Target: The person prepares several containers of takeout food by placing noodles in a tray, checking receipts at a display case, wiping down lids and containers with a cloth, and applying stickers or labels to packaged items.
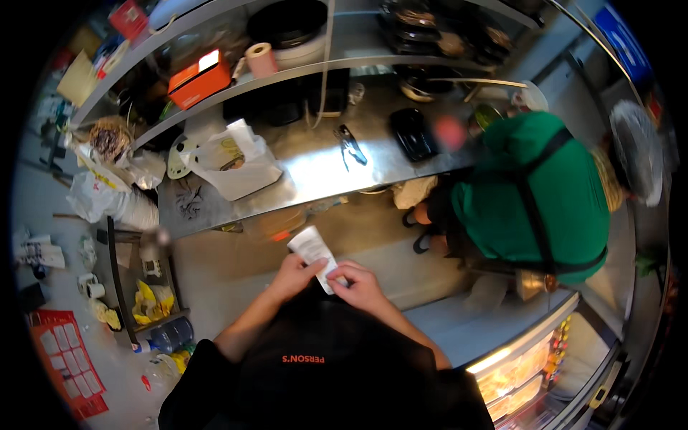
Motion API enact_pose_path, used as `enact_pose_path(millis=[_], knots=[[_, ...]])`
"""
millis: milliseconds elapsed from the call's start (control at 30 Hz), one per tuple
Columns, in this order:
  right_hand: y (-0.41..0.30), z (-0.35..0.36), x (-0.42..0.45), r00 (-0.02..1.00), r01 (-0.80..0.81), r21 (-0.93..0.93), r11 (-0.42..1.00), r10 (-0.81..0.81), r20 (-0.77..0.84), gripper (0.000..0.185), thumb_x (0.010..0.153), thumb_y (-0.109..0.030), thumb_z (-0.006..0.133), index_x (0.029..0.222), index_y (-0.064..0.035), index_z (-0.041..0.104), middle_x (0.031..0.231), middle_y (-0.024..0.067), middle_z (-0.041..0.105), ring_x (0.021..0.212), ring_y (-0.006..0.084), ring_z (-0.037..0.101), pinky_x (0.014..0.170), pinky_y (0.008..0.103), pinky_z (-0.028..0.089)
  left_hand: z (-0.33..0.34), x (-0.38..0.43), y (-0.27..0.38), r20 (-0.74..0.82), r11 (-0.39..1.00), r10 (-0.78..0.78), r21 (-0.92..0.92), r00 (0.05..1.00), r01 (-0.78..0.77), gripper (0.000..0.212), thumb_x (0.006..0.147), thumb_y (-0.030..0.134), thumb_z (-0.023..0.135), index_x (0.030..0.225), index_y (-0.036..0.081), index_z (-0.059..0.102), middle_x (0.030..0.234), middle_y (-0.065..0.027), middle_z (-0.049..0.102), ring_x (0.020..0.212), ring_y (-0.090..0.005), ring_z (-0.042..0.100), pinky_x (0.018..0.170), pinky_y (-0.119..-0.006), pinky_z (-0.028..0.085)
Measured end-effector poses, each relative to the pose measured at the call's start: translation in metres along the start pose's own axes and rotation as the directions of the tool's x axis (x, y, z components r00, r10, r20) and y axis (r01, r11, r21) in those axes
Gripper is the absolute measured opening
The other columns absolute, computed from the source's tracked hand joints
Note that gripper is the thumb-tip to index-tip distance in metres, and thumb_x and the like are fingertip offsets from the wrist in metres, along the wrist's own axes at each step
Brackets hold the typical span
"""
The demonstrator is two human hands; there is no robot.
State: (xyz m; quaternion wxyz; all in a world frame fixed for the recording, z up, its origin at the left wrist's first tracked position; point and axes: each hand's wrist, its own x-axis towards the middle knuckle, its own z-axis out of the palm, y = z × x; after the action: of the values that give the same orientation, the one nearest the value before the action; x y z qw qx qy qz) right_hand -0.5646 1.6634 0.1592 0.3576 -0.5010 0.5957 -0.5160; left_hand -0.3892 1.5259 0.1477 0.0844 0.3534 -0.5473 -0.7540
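Note:
Both my hands hold a narrow white paper slip (313,251) bearing writing, in front of my dark clothing. My left hand (293,277) pinches its left edge, thumb on top. At the slip's lower end, the fingers of my right hand (357,285) grip the right edge. Beyond the slip, a steel counter (306,180) carries a white plastic bag (239,166) with something inside, a dark hand tool (350,146) that I cannot identify, and a black plastic tray (413,134).
A person in a green top (543,199) with black straps stands close on the right. An orange box (199,79) and a paper roll (260,59) sit on the shelf above. A lit display case (516,376) is at lower right, a dark-framed rack (121,285) at left.

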Motion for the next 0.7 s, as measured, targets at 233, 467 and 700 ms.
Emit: enact_pose_path(millis=[233, 467, 700], knots=[[0.057, 0.022, 0.093, 0.921, -0.339, -0.157, 0.928, 0.361, 0.147, 0.036, 0.094, -0.026, 0.081, 0.118, -0.0015, 0.070, 0.111, 0.0134, 0.076, 0.093, 0.0250, 0.076, 0.082, 0.0355, 0.061, -0.122, -0.018, 0.008, -0.544, 0.979, -0.091, -0.200, 0.834, -0.024, 0.023, 0.104, 0.020, 0.070, 0.115, 0.000, 0.075, 0.090, -0.0045, 0.075, 0.063, -0.0094, 0.062, 0.053, -0.024, 0.046], [0.172, -0.006, 0.240, 0.954, -0.298, -0.822, 0.486, 0.173, -0.243, 0.070, 0.088, -0.035, 0.082, 0.141, 0.0019, 0.054, 0.133, 0.0293, 0.062, 0.125, 0.0458, 0.059, 0.108, 0.0533, 0.048, -0.291, 0.015, 0.196, -0.635, 0.681, 0.682, 0.369, 0.363, -0.632, 0.019, 0.099, 0.007, 0.073, 0.117, -0.002, 0.075, 0.117, -0.0136, 0.078, 0.101, -0.0209, 0.076, 0.089, -0.033, 0.060], [0.178, 0.027, 0.342, 0.806, -0.587, -0.750, 0.305, 0.299, -0.510, 0.094, 0.084, -0.035, 0.082, 0.158, 0.0009, 0.036, 0.152, 0.0298, 0.046, 0.138, 0.0493, 0.045, 0.116, 0.0546, 0.042, -0.388, 0.143, 0.327, 0.097, 0.015, 0.957, 0.925, 0.275, -0.380, 0.044, 0.088, 0.006, 0.071, 0.131, 0.007, 0.073, 0.144, -0.0177, 0.066, 0.136, -0.0377, 0.060, 0.118, -0.049, 0.045]])
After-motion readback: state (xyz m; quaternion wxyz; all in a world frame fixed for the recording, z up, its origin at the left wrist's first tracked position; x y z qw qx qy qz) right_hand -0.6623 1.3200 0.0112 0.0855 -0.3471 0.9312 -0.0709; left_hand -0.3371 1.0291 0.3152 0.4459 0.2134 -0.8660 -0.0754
